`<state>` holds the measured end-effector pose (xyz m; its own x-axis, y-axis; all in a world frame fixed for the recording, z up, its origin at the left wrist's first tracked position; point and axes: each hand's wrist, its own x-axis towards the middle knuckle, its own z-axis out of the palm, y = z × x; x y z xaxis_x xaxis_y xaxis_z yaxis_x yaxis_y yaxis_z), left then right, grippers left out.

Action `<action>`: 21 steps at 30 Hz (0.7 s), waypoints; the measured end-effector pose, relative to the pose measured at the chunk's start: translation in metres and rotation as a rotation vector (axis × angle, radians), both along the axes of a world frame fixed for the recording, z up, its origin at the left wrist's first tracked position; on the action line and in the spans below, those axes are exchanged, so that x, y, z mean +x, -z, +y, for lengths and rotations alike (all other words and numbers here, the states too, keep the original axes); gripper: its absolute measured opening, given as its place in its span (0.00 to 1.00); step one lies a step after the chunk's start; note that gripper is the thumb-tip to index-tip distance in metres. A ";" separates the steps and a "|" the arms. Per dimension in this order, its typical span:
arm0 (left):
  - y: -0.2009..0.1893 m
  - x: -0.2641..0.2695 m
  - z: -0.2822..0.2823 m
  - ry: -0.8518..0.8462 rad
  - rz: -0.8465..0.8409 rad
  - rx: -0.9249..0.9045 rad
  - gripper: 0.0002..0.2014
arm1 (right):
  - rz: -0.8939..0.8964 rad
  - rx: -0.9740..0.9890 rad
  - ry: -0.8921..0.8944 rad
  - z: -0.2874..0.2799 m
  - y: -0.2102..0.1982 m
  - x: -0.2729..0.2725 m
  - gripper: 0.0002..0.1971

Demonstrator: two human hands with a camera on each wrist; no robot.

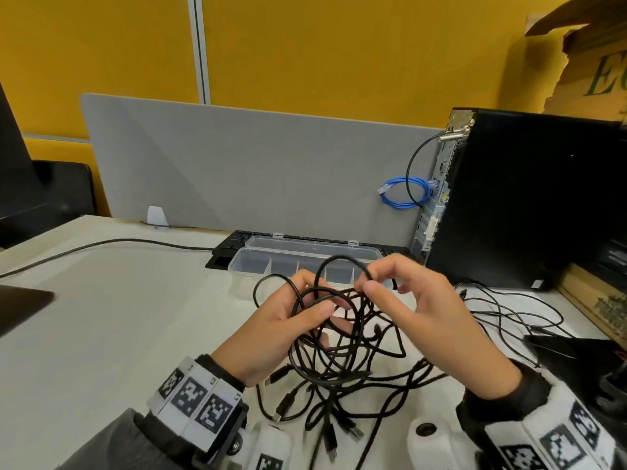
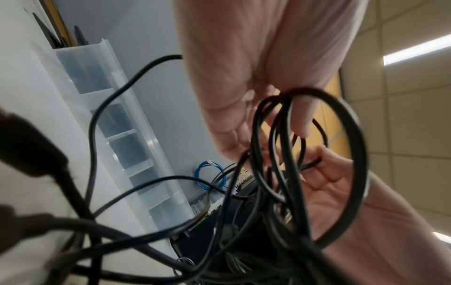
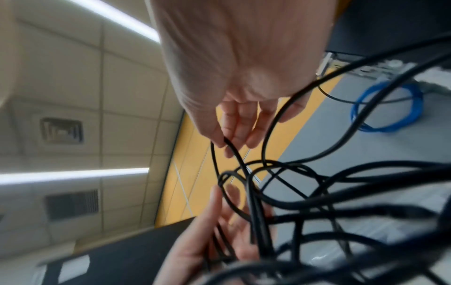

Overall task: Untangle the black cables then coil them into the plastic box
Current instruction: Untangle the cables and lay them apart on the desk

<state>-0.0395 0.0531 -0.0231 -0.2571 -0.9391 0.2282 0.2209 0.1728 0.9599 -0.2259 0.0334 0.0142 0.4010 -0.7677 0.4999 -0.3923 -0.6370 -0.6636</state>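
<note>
A tangle of black cables hangs between my two hands above the white table, its plug ends trailing down toward me. My left hand grips several strands with thumb and curled fingers. To the right, my right hand pinches one raised loop between thumb and forefinger; the right wrist view shows its fingertips on that strand. Just beyond the hands stands the clear plastic box, lid open, split by dividers, also seen as the plastic box.
A black keyboard lies behind the box against a grey partition. A black computer tower with a blue network cable stands at the right. Thin cables sprawl on the table at the right; a dark slab at the left edge.
</note>
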 end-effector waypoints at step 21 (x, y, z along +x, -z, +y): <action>0.012 0.012 -0.011 0.042 -0.218 0.245 0.14 | -0.737 0.285 0.003 -0.018 -0.021 -0.032 0.08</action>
